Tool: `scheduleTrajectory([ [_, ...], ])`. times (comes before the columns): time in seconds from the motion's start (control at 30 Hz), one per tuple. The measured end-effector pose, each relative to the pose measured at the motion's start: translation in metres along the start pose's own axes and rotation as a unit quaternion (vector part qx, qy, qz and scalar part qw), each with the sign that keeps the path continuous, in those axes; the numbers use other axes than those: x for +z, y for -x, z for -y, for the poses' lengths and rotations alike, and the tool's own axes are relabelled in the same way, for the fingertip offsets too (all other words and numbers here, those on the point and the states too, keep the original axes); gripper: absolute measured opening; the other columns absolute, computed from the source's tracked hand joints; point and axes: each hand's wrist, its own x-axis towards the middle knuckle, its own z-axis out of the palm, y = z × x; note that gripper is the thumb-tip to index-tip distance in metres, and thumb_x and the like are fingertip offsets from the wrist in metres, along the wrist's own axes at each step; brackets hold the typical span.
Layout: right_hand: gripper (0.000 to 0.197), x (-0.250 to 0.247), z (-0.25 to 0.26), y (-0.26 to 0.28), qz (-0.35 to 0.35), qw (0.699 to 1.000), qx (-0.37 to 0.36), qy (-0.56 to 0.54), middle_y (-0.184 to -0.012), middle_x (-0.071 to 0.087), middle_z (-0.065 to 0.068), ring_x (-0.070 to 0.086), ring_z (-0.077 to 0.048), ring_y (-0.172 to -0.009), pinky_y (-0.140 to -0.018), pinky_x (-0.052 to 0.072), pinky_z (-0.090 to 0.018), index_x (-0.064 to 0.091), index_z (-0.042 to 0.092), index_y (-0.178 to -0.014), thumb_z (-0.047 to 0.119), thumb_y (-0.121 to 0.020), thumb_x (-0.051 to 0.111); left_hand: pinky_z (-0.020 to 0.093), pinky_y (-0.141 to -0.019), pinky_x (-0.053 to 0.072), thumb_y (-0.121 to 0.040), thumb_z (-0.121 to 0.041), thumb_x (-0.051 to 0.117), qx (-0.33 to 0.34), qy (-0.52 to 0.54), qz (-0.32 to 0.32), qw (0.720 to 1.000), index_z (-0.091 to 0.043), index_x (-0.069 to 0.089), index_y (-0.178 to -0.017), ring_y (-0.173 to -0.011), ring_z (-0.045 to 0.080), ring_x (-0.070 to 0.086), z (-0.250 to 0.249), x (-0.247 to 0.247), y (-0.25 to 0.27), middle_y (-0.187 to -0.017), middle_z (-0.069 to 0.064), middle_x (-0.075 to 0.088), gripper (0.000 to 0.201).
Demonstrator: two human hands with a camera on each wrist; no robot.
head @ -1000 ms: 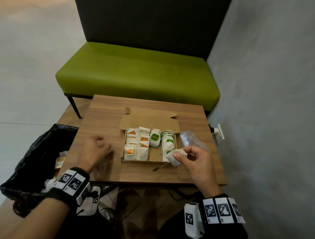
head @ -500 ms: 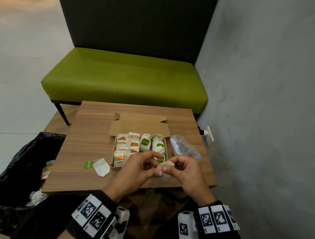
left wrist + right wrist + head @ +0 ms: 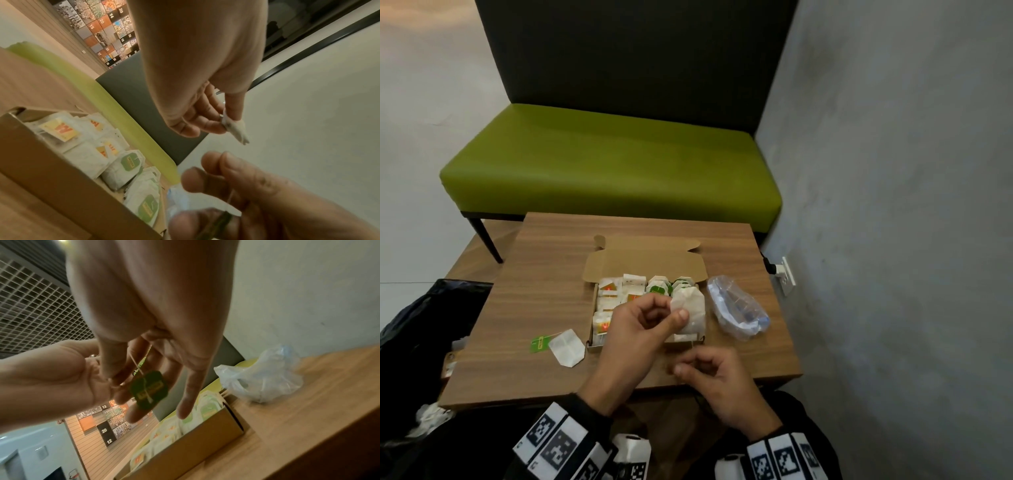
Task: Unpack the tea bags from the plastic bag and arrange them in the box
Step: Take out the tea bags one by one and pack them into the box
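Behind the small wooden table sits a green bench, with a grey wall on the right. On the table is an open cardboard box, with rows of tea bags inside. The left hand pinches a white tea bag by its edge between thumb and fingers, holding it up over the box, probably so it can go into a gap on the right side. The right hand is near the front of the box, fingers curled, pinching the bag's string, and the green tag hangs from it. Holding the string likely keeps it from tangling. The crumpled plastic bag lies just beside the box, on its right. One more tea bag, the loose tea bag, lies on the table left of the box.
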Motion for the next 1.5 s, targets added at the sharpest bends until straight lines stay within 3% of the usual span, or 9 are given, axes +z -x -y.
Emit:
scheduleTrajectory([
  [0.23,0.014,-0.003,-0.004,0.008,0.004,0.998,0.044,-0.032,-0.081,0.073,-0.004,0.066,-0.018,-0.062,-0.064,0.053,-0.026,0.073,0.008,-0.095,0.019,-0.094,0.065,0.028,-0.069,0.05,-0.087,-0.018,0.07,-0.008,-0.008,-0.091,0.996,-0.01,0.071,-0.087,-0.074,0.011,0.068,0.006,-0.008,-0.009,-0.079,0.005,0.075,0.008],
  [0.5,0.035,0.005,-0.005,0.008,0.032,0.998,0.057,-0.019,-0.05,0.052,0.01,0.048,-0.007,-0.048,-0.063,0.047,-0.032,0.072,0.028,-0.097,0.052,-0.096,0.046,0.032,-0.069,0.05,-0.092,-0.014,0.063,-0.086,0.085,-0.102,0.987,-0.003,0.07,-0.084,-0.071,0.018,0.063,0.005,0.006,-0.007,-0.077,0.011,0.072,0.015],
  [0.67,0.05,0.003,-0.005,0.001,0.046,0.99,0.098,-0.094,-0.061,0.043,0.006,0.044,-0.004,-0.055,-0.068,0.058,-0.036,0.069,0.013,-0.117,0.051,-0.099,0.043,0.028,-0.065,0.052,-0.092,-0.012,0.062,-0.107,0.111,-0.085,0.984,-0.005,0.07,-0.083,-0.069,0.016,0.066,0.003,0.012,-0.003,-0.079,0.011,0.073,0.014],
  [0.8,0.036,-0.008,-0.002,-0.006,0.03,0.976,0.147,-0.158,-0.073,0.062,0.005,0.045,-0.004,-0.06,-0.067,0.06,-0.042,0.066,0.001,-0.119,0.026,-0.104,0.044,0.028,-0.062,0.056,-0.092,-0.012,0.062,-0.128,0.116,-0.06,0.983,-0.002,0.071,-0.084,-0.072,0.019,0.068,0.003,0.013,0.003,-0.081,0.016,0.073,0.015],
  [0.87,0.029,-0.015,-0.001,-0.01,0.037,0.98,0.139,-0.134,-0.065,0.051,0.002,0.047,-0.006,-0.058,-0.068,0.061,-0.04,0.065,0.004,-0.122,0.013,-0.102,0.046,0.035,-0.071,0.057,-0.091,-0.013,0.064,-0.133,0.087,-0.056,0.986,0.001,0.072,-0.089,-0.078,0.024,0.068,0.006,0.012,0.005,-0.087,0.021,0.073,0.017],
  [1.0,0.034,-0.03,0.006,-0.02,-0.014,0.989,0.119,-0.09,-0.089,0.074,-0.007,0.068,-0.021,-0.071,-0.063,0.06,-0.032,0.063,0.014,-0.123,0.006,-0.09,0.067,0.023,-0.064,0.056,-0.09,-0.012,0.065,-0.123,0.027,-0.054,0.991,0.002,0.072,-0.09,-0.073,0.017,0.068,0.008,0.011,0.011,-0.082,0.015,0.075,0.016],
  [1.13,0.021,-0.036,0.013,-0.037,-0.126,0.984,0.113,-0.046,-0.069,0.069,-0.002,0.063,-0.015,-0.058,-0.06,0.057,-0.032,0.069,0.007,-0.098,0.007,-0.08,0.079,0.023,-0.06,0.055,-0.09,-0.014,0.067,-0.11,-0.052,-0.035,0.992,-0.004,0.074,-0.089,-0.068,0.015,0.068,0.011,0.012,0.016,-0.077,0.012,0.075,0.012],
  [1.3,0.011,-0.034,0.027,-0.048,-0.168,0.985,0.035,0.026,-0.072,0.071,0.002,0.062,-0.003,-0.061,-0.057,0.051,-0.019,0.074,0.009,-0.088,0.009,-0.08,0.08,0.019,-0.052,0.051,-0.089,-0.016,0.07,-0.101,-0.138,-0.042,0.984,-0.009,0.074,-0.083,-0.058,0.012,0.063,0.022,0.015,0.02,-0.068,0.016,0.07,0.01],
  [1.5,0.015,-0.024,0.033,-0.038,-0.126,0.982,-0.089,0.105,-0.092,0.071,0.005,0.066,-0.011,-0.087,-0.075,0.057,-0.032,0.078,0.023,-0.087,0.009,-0.08,0.078,0.014,-0.05,0.046,-0.091,-0.012,0.067,-0.138,-0.109,-0.045,0.983,-0.005,0.074,-0.083,-0.055,0.006,0.062,0.024,0.012,0.017,-0.065,0.006,0.07,0.012],
])
